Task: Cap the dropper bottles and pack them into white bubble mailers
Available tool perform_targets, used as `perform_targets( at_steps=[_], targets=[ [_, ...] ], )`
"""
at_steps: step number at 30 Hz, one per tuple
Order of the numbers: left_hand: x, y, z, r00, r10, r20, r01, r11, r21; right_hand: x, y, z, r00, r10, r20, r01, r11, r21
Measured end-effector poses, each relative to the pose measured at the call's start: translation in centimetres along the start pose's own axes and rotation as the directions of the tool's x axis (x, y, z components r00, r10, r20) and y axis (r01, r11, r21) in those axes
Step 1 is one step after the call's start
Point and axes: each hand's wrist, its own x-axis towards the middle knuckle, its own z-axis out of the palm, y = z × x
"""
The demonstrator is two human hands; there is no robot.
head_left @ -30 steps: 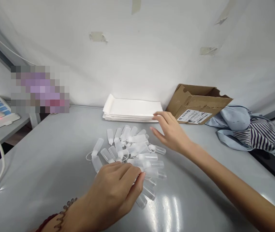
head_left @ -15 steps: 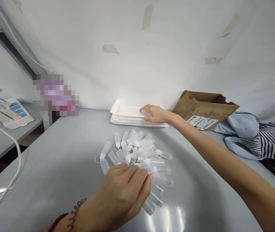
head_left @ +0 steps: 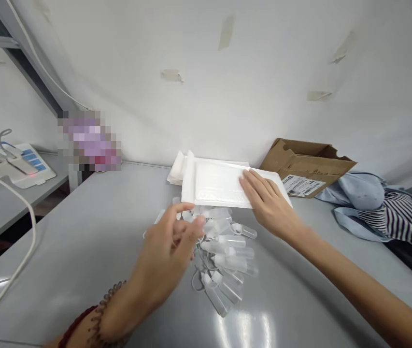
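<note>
My right hand (head_left: 267,198) grips the right end of a white padded envelope (head_left: 220,186), fingers laid on top and thumb hidden beneath. The envelope is tilted, with its flap at the left, above the near side of a stack of similar white envelopes (head_left: 177,169). My left hand (head_left: 171,246) is open below the envelope's left corner, index finger and thumb apart, the other fingers curled; nothing shows in it. Under and beside it lies a heap of small translucent squeeze bottles (head_left: 229,263), some with caps on thin loops. The envelope and my left hand hide part of the heap.
An open cardboard box (head_left: 309,166) leans by the wall at the right, beside a blue and striped cloth bag (head_left: 394,208). A white cable (head_left: 32,232) runs along the table's left side. A power strip (head_left: 21,164) sits on the neighbouring table.
My right hand has lifted an envelope off the stack and brought it toward me. My left hand has drawn back left from the bottles, and its fingers have opened.
</note>
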Motion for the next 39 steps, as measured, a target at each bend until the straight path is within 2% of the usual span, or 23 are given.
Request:
perform_targets(
  at_steps=[2, 4, 8, 12, 14, 16, 18, 21, 23, 28, 32, 35, 37, 39],
  targets=[
    [0.3, 0.1, 0.0, 0.994, -0.104, 0.021, 0.105, 0.991, -0.082, -3.0, -0.7, -0.7, 0.987, -0.046, -0.151, 0.033, 0.996, -0.083],
    [0.4, 0.1, 0.3, 0.990, -0.127, 0.061, 0.134, 0.980, -0.148, -5.3, -1.4, -1.2, 0.976, -0.060, -0.210, 0.033, 0.991, -0.131],
    [0.3, 0.1, 0.9, 0.979, -0.058, 0.196, 0.121, 0.938, -0.326, -7.5, -2.6, -1.8, 0.975, -0.055, -0.213, 0.025, 0.990, -0.141],
    [0.5, -0.2, 0.6, 0.955, -0.133, 0.267, 0.235, 0.888, -0.396, -7.7, -3.1, -2.3, 0.970, -0.091, -0.225, 0.081, 0.995, -0.056],
    [0.5, -0.5, 0.6, 0.931, -0.157, 0.330, 0.285, 0.876, -0.388, -7.5, -3.4, -2.6, 0.968, -0.102, -0.229, 0.109, 0.994, 0.018],
    [0.4, -0.7, 0.8, 0.899, -0.122, 0.420, 0.291, 0.885, -0.364, -7.4, -3.9, -2.8, 0.978, -0.101, -0.181, 0.118, 0.990, 0.082],
    [0.0, -0.5, 1.1, 0.846, -0.081, 0.527, 0.275, 0.913, -0.300, -7.5, -4.7, -3.0, 0.988, -0.105, -0.117, 0.120, 0.984, 0.129],
    [-0.9, 0.1, 1.9, 0.752, -0.090, 0.653, 0.281, 0.940, -0.195, -7.8, -5.8, -3.3, 0.989, -0.121, -0.080, 0.135, 0.971, 0.200],
    [-1.4, 0.6, 2.4, 0.726, -0.114, 0.678, 0.309, 0.935, -0.174, -7.9, -6.4, -3.4, 0.988, -0.130, -0.086, 0.147, 0.960, 0.240],
    [-2.0, 0.8, 3.4, 0.687, -0.138, 0.713, 0.433, 0.866, -0.249, -7.9, -6.7, -3.7, 0.982, -0.149, -0.114, 0.177, 0.936, 0.306],
    [-1.8, 0.4, 3.5, 0.731, -0.140, 0.667, 0.399, 0.882, -0.252, -7.7, -5.8, -3.9, 0.988, -0.138, -0.075, 0.155, 0.940, 0.303],
    [-1.0, 0.1, 2.7, 0.794, -0.130, 0.594, 0.337, 0.908, -0.251, -7.8, -4.4, -3.9, 0.995, -0.062, -0.083, 0.086, 0.940, 0.330],
    [0.1, -0.2, 1.3, 0.885, -0.145, 0.443, 0.236, 0.959, -0.159, -7.9, -3.5, -3.9, 0.995, -0.013, -0.097, 0.046, 0.938, 0.342],
    [1.4, -0.7, -0.5, 0.973, -0.100, 0.210, 0.076, 0.990, 0.118, -7.9, -2.8, -3.8, 0.995, 0.015, -0.098, 0.019, 0.939, 0.344]
  ],
)
